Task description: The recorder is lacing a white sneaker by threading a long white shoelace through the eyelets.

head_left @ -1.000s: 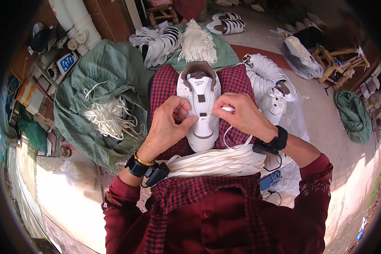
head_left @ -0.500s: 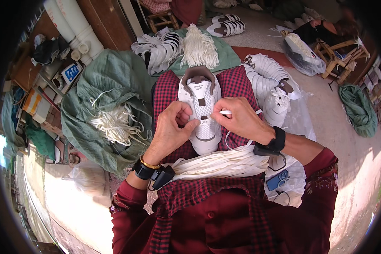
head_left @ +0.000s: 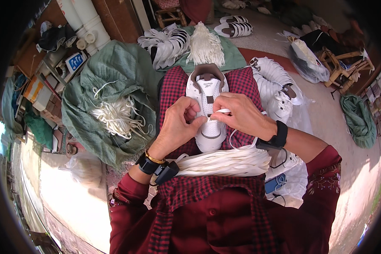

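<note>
Outdoors, from far left, white pipes point(head_left: 84, 27) lean above a cluttered shelf, and a green cloth sack point(head_left: 82, 101) lies open around a loose tangle of white laces point(head_left: 120, 118). Beside it, a clear plastic bag point(head_left: 84, 169) rests on sunlit ground. Next comes the person's left hand point(head_left: 178, 123), wearing a black wrist strap and a gold-coloured bracelet, its fingers curled and its thumb tip against the shoe; whether it pinches anything cannot be told. Behind, nested white shoe uppers point(head_left: 165, 46) stand by a heaped bundle of white cords point(head_left: 205, 46) on green cloth.

At centre, a white shoe point(head_left: 206, 101) with a brown-lined collar sits on the person's red-and-black checked lap, toe toward the wearer, between both hands. A thick hank of flat white laces point(head_left: 224, 164) lies across the lap below the toe. The right hand point(head_left: 241, 117) grips a white lace point(head_left: 224, 111) between thumb and fingers over the shoe's tongue, the strand looping down toward the hank.

Farther right, more white uppers point(head_left: 273, 74) curve in a row, with a blue phone point(head_left: 275, 184) nearer the wearer. A wooden stool point(head_left: 336, 72) and a crumpled green cloth point(head_left: 357, 120) occupy the far right.
</note>
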The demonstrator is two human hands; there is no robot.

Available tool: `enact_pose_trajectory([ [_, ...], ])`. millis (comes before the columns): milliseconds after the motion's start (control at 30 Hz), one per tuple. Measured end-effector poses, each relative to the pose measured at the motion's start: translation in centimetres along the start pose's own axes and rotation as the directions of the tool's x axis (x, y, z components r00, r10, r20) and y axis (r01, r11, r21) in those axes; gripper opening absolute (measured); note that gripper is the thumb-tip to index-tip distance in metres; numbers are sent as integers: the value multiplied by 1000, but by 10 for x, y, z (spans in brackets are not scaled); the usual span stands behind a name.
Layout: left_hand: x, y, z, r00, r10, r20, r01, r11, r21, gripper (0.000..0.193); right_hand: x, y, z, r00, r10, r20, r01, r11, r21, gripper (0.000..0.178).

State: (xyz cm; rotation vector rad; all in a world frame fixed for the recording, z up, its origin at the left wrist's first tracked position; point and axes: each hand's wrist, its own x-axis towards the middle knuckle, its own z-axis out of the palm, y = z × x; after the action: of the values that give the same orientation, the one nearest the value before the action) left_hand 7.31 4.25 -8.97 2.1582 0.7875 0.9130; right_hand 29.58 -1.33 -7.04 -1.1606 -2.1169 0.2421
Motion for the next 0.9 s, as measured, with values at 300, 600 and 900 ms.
enact_pose_trajectory([
  [300,-3,-1,0,1000,8,-3,-8,996,-91,27,-2,-14,2,995,20,102,-8,993,-117,11],
  [600,-8,3,5,996,93,-19,-94,992,-85,16,-3,-9,3,996,17,88,-13,999,-41,10],
  [900,-82,-62,-215,939,-191,-286,272,921,278,11,-8,-8,-13,974,152,165,-170,980,100,28],
])
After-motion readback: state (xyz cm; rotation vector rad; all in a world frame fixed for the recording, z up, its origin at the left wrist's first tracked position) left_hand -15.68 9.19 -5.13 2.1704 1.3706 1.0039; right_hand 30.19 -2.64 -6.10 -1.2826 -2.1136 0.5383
